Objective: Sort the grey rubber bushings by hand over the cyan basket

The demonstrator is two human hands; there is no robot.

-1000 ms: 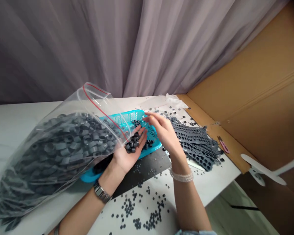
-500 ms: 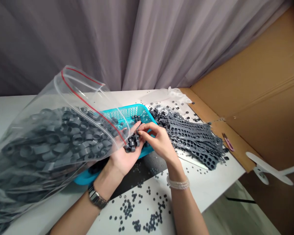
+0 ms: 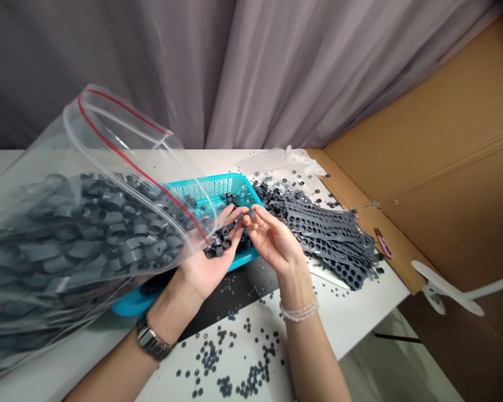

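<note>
Palm up, my left hand [image 3: 205,271] cups several small dark grey rings [image 3: 219,241], short and tube-like. The red-striped lip of a clear zip bag [image 3: 121,145] lies over its fingers and palm. Many larger grey rings [image 3: 113,218] fill the bag. My right hand [image 3: 274,237] is turned with its palm partly up and pinches one small dark grey ring [image 3: 252,213] between thumb and fingertips, just right of the left fingertips. Below both hands stands a turquoise basket [image 3: 251,192] with more dark pieces in it, partly hidden by the bag and hands.
Perforated dark rubber sheets [image 3: 327,223] lie piled right of the basket. Small black discs [image 3: 255,379] are scattered on the white table [image 3: 331,329]. Pink-handled cutters [image 3: 383,243] rest on cardboard [image 3: 402,268] at the right, near a white stand [image 3: 448,287]. A grey curtain hangs behind.
My right hand has rolled palm-up and drawn slightly away from the left palm, a small ring in its fingertips. The left hand and the bag have shifted a little left in view.
</note>
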